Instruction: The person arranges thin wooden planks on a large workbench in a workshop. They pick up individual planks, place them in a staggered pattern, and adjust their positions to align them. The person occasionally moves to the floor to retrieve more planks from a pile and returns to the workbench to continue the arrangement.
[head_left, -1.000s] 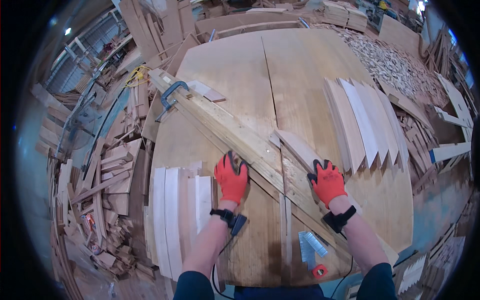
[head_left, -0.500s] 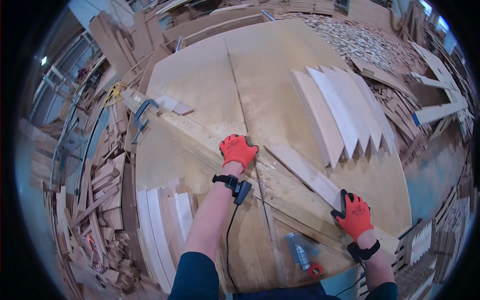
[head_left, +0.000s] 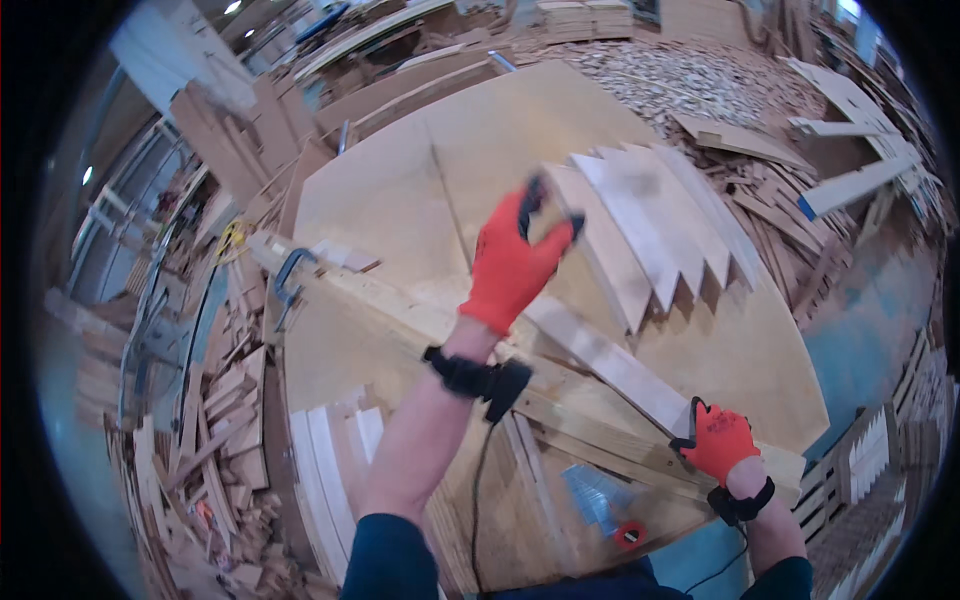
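Note:
My left hand point(head_left: 515, 262), in an orange glove with dark fingertips, is raised above the middle of the table. Its thumb and fingers are spread with nothing between them, and the fingertips are blurred. Lower right, my right hand point(head_left: 724, 442), gloved alike, grips the near end of a pale wooden board point(head_left: 622, 368). That board slants away along the far side of a long wooden beam point(head_left: 385, 308), which crosses the table diagonally. Beyond my left hand lies a row of pale boards point(head_left: 655, 235) with pointed near ends.
A blue C-clamp point(head_left: 291, 280) grips the beam's far left end beside a small offcut point(head_left: 345, 256). More boards point(head_left: 318, 465) lie near left on the wooden table point(head_left: 380, 170). A clear plastic packet point(head_left: 592, 498) and a red round item point(head_left: 630, 535) sit near the front. Scrap wood point(head_left: 225, 480) surrounds the table.
My left hand has lifted off the beam and moved up and right, its fingers spreading. My right hand stays on the board's near end. The whole view has shifted slightly.

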